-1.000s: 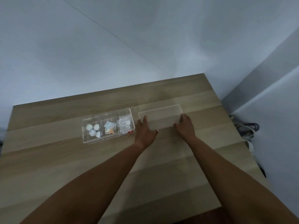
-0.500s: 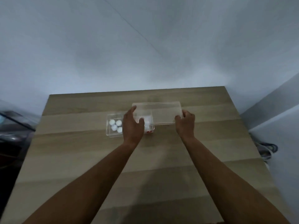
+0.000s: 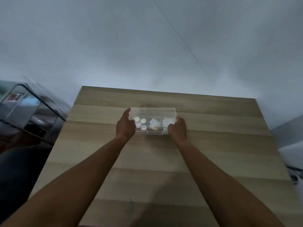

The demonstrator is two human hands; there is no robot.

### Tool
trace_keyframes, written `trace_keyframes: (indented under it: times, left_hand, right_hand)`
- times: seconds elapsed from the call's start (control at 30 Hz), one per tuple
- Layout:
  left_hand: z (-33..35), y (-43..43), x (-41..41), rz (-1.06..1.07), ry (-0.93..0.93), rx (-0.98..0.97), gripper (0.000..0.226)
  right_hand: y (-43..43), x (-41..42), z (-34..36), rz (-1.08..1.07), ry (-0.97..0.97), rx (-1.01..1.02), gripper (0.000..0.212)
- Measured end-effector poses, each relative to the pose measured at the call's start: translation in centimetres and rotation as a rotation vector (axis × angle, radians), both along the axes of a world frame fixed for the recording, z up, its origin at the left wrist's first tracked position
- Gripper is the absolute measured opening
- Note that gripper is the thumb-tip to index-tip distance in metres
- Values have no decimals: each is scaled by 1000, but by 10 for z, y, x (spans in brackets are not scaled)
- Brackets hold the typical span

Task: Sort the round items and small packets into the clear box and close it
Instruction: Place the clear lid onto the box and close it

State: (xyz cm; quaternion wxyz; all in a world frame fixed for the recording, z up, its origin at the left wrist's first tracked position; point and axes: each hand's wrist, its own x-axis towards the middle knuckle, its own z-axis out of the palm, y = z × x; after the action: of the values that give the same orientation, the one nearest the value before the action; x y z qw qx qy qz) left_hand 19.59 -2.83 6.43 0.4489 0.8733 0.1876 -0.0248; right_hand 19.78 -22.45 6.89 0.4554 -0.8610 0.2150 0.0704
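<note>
A clear box (image 3: 154, 132) stands on the wooden table (image 3: 213, 145), with a clear lid (image 3: 152, 112) held over it. Several white round items (image 3: 140, 123) lie in its left compartment. Small packets (image 3: 154, 123) lie in the middle one and a pale packet (image 3: 167, 122) in the right one. My left hand (image 3: 125, 126) grips the lid's left end. My right hand (image 3: 177, 128) grips its right end. Whether the lid rests fully on the box is unclear.
A grey container with a dark frame (image 3: 29, 112) stands off the table's left edge. The pale wall (image 3: 147, 46) rises behind the table. Dark cables (image 3: 295, 176) lie on the floor at the right.
Both hands carried the lid from the right of the box leftward, until it sits over the box. The view has swung to the left.
</note>
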Motion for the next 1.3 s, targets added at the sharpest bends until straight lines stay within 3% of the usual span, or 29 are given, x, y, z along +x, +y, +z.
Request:
trace_keyframes:
  times: [0.73, 1.3]
  left_hand:
    - [-17, 0, -7, -54, 2, -64, 59]
    - [-19, 1, -14, -125, 83, -58, 61]
  right_hand:
    - [-15, 0, -12, 0, 150, -13, 56]
    - [-20, -16, -22, 109, 110, -81, 60]
